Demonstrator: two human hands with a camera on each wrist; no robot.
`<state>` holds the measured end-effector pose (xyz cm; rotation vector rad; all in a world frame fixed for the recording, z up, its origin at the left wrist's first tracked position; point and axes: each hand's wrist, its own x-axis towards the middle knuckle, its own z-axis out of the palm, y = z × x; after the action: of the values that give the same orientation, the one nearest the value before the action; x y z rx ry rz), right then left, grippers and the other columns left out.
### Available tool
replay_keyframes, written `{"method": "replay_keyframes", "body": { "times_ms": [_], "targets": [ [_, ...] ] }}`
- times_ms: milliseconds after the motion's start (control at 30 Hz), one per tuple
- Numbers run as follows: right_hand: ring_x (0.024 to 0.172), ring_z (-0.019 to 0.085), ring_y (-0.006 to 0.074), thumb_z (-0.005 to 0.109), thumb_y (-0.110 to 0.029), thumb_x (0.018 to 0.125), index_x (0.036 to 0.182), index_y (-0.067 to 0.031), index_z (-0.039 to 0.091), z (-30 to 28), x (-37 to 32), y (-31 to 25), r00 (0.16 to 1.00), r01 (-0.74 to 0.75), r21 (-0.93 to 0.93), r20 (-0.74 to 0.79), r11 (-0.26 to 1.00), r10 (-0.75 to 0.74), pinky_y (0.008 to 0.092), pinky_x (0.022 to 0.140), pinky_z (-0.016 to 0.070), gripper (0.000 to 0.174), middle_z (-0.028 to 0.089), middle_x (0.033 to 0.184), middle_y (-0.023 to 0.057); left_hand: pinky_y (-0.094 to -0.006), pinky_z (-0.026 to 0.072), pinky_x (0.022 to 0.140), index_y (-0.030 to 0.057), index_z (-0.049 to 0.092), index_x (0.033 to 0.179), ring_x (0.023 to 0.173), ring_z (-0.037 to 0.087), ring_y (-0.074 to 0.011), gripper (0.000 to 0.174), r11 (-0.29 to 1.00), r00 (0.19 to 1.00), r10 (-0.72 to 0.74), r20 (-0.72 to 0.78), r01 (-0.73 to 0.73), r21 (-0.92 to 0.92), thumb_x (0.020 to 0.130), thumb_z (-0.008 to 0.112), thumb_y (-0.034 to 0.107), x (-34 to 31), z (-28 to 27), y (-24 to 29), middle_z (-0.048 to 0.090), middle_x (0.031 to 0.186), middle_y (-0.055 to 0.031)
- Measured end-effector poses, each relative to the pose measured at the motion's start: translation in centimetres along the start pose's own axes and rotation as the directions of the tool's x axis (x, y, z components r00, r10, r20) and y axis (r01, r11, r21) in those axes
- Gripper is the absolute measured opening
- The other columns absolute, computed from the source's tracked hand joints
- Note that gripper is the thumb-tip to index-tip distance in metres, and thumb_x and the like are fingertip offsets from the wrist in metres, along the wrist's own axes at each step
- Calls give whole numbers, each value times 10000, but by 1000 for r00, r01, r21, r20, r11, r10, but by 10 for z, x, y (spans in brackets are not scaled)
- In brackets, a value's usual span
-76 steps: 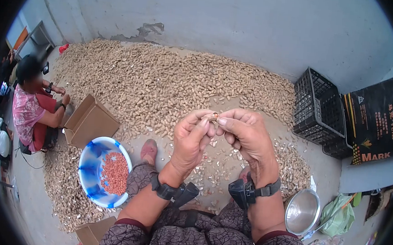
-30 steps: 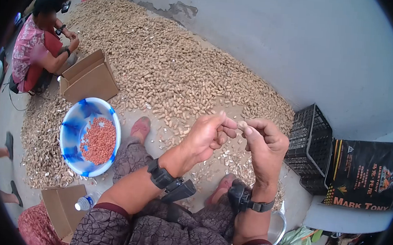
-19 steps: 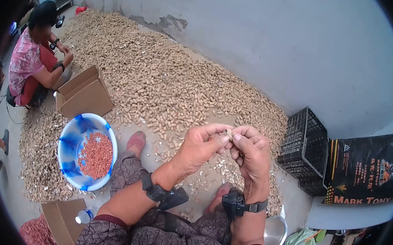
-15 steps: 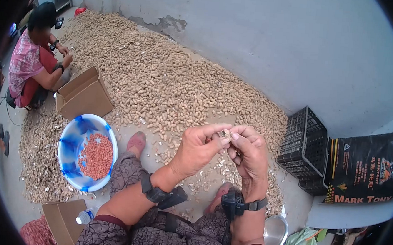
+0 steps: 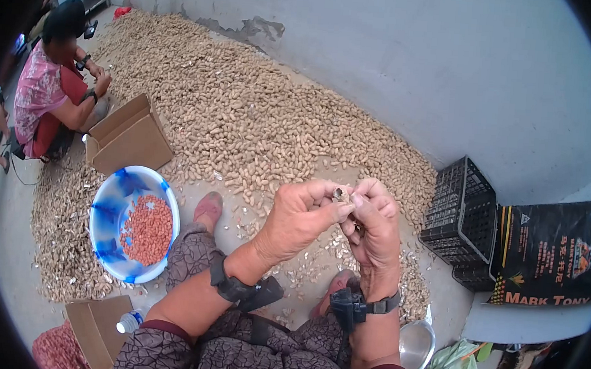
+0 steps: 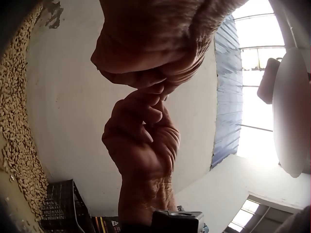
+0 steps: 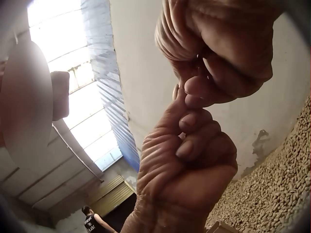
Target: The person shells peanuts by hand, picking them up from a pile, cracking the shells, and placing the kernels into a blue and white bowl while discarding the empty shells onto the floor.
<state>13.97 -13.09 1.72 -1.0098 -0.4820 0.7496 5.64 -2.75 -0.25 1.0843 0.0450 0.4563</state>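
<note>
A peanut in its pale shell [image 5: 340, 196], its cracked end dark and hollow, is held up between my two hands above the floor. My left hand [image 5: 297, 215] pinches it between thumb and forefinger. At its other side, my right hand [image 5: 378, 228] pinches with thumb and fingertips, the remaining fingers curled below. Both wrist views show the left hand [image 6: 150, 39] and right hand [image 7: 218, 43] meeting at the fingertips, which hide the peanut there. Left of my leg stands a blue-and-white basin [image 5: 101, 202] with reddish shelled peanuts [image 5: 147, 229] in it.
A large heap of unshelled peanuts [image 5: 245, 119] lies along the wall. Empty shells [image 5: 65, 250] litter the floor. An open cardboard box [image 5: 134, 142] stands near a crouching person [image 5: 44, 98]. At right are black crates [image 5: 461, 217], a printed sack [image 5: 548, 250] and a metal bowl [image 5: 416, 347].
One second ago my hands were slightly apart, the peanut in my right fingertips. They have since come together on it, and the shell has turned so its hollow end faces up.
</note>
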Motion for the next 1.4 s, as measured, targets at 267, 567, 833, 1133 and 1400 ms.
{"method": "replay_keyframes", "body": {
  "times_ms": [267,567,833,1133,1400],
  "targets": [
    [449,495,49,567,-169,821,920,-8,523,3,-2,-7,997,-55,-165,37,985,62,137,339,296,194,581,624,64,-207,420,459,-24,545,732,563,553,-60,137,906,995,100,-14,-85,414,775,593,97,1,-8,11,572,573,-48],
    [459,499,51,519,-153,827,911,7,549,6,-3,-15,990,-140,-419,-37,897,137,143,337,307,183,586,646,69,-212,398,429,-16,540,716,510,519,-55,136,840,994,76,74,-105,533,770,583,101,5,-13,-5,561,556,-46],
    [436,467,48,486,-117,814,865,8,547,-6,-1,-18,988,-157,-52,-16,986,157,140,332,292,148,577,620,59,-137,289,376,-3,543,945,452,382,-19,197,874,949,-296,108,315,-371,855,514,170,7,-19,-15,536,657,-9],
    [550,520,41,582,-66,784,918,37,581,2,-4,-11,985,12,-496,-145,868,-97,153,465,384,169,596,663,31,-118,296,380,-17,516,977,446,398,-20,212,902,961,-270,66,276,-333,874,484,166,7,-4,-10,537,683,-35],
    [622,551,61,567,27,750,975,37,575,15,-12,-6,950,269,-601,35,753,-311,183,570,427,225,598,679,31,-145,357,424,-26,493,1018,492,460,-49,196,773,956,-235,173,292,-563,855,463,79,4,-17,-15,559,724,-65]
  ]
}}
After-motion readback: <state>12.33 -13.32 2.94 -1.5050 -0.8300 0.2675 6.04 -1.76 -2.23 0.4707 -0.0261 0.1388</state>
